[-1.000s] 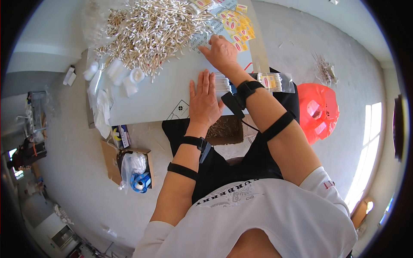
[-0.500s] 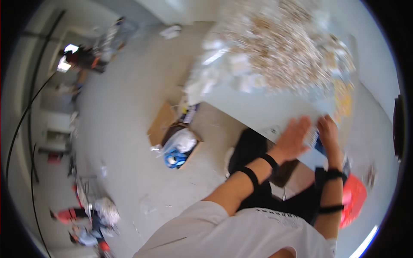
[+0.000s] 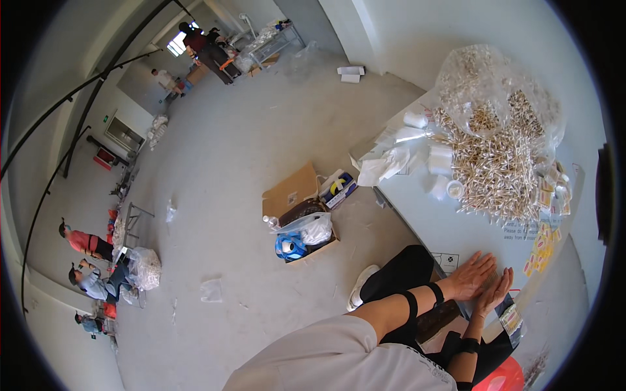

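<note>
My left hand point(image 3: 471, 274) lies flat, palm down, on the near edge of a white table point(image 3: 443, 225), fingers slightly spread and holding nothing. My right hand point(image 3: 495, 291) stands edge-on right beside it, fingers straight and empty, touching or almost touching the left. Both forearms wear black bands. Farther along the table lies a big heap of small pale sticks point(image 3: 499, 173), with a clear plastic bag point(image 3: 495, 88) of more behind it. Small yellow and orange packets point(image 3: 544, 242) lie along the table's right side, a little beyond my fingertips.
An open cardboard box point(image 3: 297, 199) with a blue item in a plastic bag point(image 3: 292, 246) stands on the grey floor left of the table. White cups and wrappers point(image 3: 417, 146) sit at the table's far left corner. A red object point(image 3: 505, 379) is by my right arm. Several people point(image 3: 85, 264) work far off.
The view has swung left toward the floor and room. My right hand has drawn back from the packets and now sits against my left hand at the table's near edge.
</note>
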